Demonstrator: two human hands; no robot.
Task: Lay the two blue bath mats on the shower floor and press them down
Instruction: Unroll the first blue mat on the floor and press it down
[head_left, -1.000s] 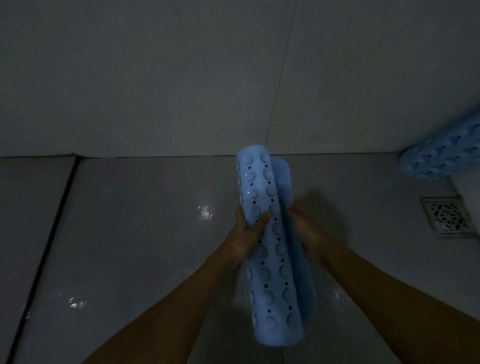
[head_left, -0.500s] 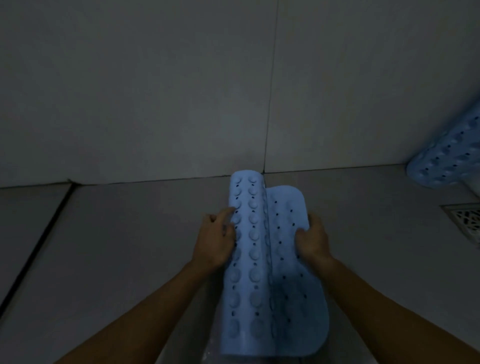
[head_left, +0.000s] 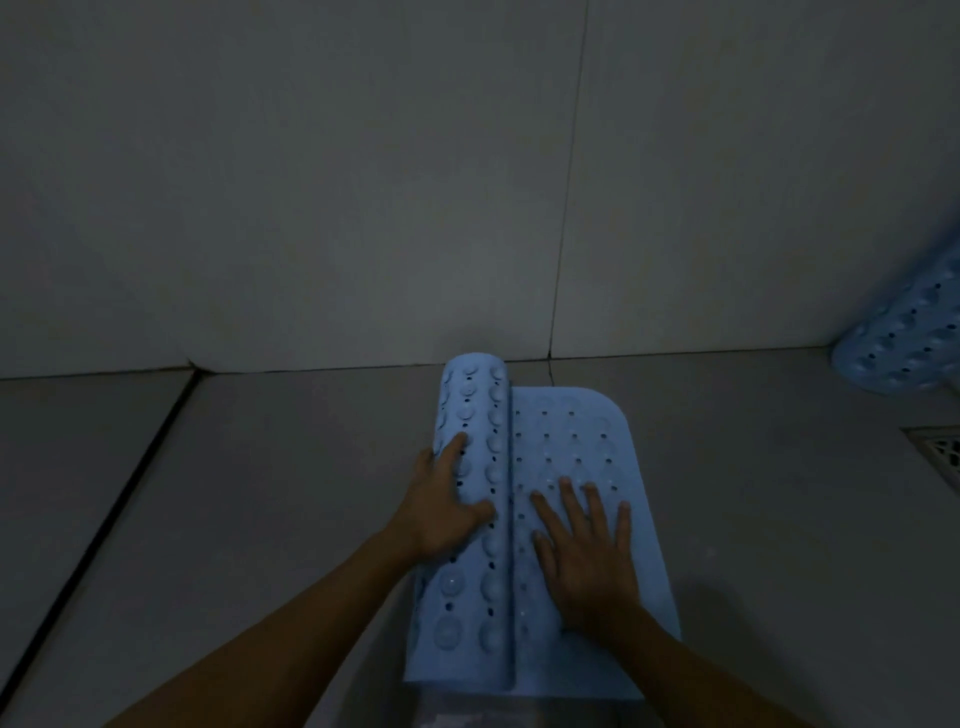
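Crosswise to the forearms' reach, the half-unrolled blue rubber bath mat (head_left: 571, 452) lies on the grey tiled shower floor (head_left: 260, 493), its roll's long axis running away from the person. The left hand (head_left: 441, 512) rests flat-fingered on that roll, nearer for pushing it leftward; the right hand (head_left: 584, 556) presses the flattened part with spread fingers.

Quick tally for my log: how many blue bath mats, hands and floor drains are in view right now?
Blue bath mats: 2, the half-unrolled mat under the hands and the second mat at the right edge
Hands: 2, left hand on the rolled part, right hand flat on the laid part
Floor drains: 1, floor drain
Total: 5
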